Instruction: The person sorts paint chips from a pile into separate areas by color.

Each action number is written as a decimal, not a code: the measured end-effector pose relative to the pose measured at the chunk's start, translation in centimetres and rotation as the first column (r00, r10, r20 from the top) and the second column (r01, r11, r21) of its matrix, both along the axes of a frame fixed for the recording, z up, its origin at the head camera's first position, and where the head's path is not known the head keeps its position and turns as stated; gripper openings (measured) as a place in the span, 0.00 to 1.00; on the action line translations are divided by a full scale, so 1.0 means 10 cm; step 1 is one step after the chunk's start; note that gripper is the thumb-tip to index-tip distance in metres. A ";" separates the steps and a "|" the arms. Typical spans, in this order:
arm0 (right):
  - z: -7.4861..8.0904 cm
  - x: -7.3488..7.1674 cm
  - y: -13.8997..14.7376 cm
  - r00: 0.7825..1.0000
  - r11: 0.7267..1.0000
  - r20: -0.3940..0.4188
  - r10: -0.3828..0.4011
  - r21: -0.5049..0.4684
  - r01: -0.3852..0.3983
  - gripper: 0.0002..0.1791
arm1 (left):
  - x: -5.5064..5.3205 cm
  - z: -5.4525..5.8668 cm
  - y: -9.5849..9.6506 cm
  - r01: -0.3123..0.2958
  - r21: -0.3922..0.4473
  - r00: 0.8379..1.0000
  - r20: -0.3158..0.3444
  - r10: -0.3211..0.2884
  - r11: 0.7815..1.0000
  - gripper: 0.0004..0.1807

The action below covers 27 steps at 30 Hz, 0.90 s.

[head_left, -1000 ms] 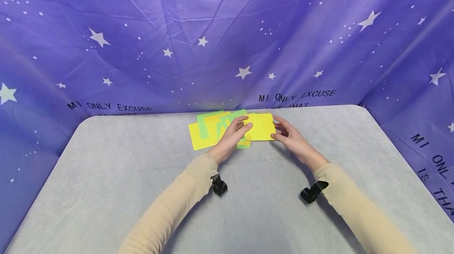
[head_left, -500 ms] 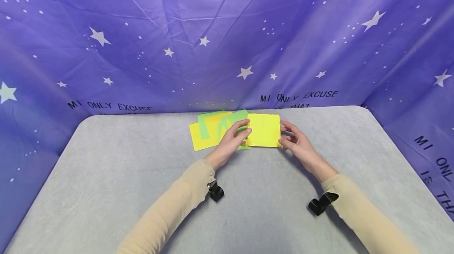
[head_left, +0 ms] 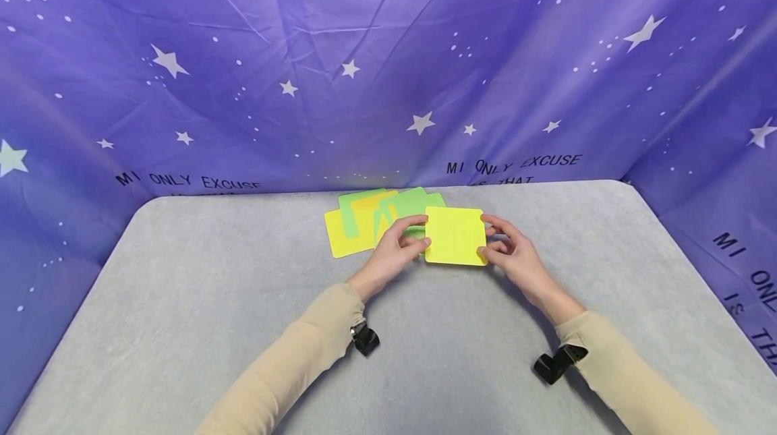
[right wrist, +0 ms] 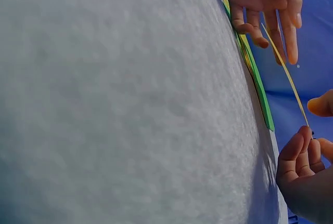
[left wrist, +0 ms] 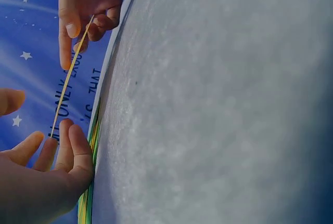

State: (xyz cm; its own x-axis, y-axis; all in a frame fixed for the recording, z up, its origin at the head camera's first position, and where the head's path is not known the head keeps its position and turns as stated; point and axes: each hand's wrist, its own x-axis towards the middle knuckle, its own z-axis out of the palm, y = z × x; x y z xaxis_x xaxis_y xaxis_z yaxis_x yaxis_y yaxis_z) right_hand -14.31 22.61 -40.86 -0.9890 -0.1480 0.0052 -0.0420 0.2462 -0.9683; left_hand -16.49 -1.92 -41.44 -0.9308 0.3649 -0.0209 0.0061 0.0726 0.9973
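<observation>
In the head view a plain yellow card [head_left: 455,236] with rounded corners is held up between the two hands, its broad face toward the head camera. The left hand [head_left: 397,249] holds its left edge, thumb near the lower corner. At the opposite edge the right hand [head_left: 516,256] grips with thumb low and forefinger high. Both wrist views show the yellow card [left wrist: 72,76] edge-on, as a thin slanting line above the tabletop. Behind the left hand lie overlapping green and yellow cards [head_left: 349,243], partly hidden by that hand and the held card.
The cards lie near the back edge of a grey cloth-covered table [head_left: 182,327]. A purple curtain [head_left: 243,50] with white stars hangs behind and at both sides. Each sleeved forearm carries a small black wrist camera [head_left: 365,339].
The held yellow card has come toward the person and slightly right, and tilted up to show more of its face. Both hands moved with it; more of the green cards behind shows.
</observation>
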 end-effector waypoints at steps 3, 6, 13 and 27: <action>-0.01 0.03 0.00 1.000 1.000 -0.003 0.015 -0.015 -0.015 0.34 | 0.02 -0.01 -0.01 0.004 0.006 1.000 -0.002 -0.004 1.000 0.27; -0.01 0.06 0.00 1.000 0.999 -0.007 0.026 -0.034 -0.026 0.34 | 0.05 -0.01 -0.02 0.009 0.013 1.000 0.005 -0.009 1.000 0.28; 0.00 0.17 -0.01 0.998 0.997 0.015 0.056 -0.048 -0.055 0.34 | 0.17 0.00 -0.06 -0.011 0.059 0.999 0.040 0.009 0.998 0.29; 0.01 0.37 -0.18 0.995 0.993 0.046 0.090 -0.081 -0.086 0.33 | 0.37 -0.03 -0.20 -0.039 0.125 0.998 0.056 0.032 0.991 0.31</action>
State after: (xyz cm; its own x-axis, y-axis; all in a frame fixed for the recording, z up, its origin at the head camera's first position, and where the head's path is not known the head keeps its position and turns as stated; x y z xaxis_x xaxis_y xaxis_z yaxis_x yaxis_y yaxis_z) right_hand -10.57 20.83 -40.80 -0.9715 -0.2355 -0.0288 -0.0112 0.1668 -0.9859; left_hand -12.80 -3.88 -41.75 -0.9419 0.3346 -0.0276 -0.0484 -0.0540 0.9974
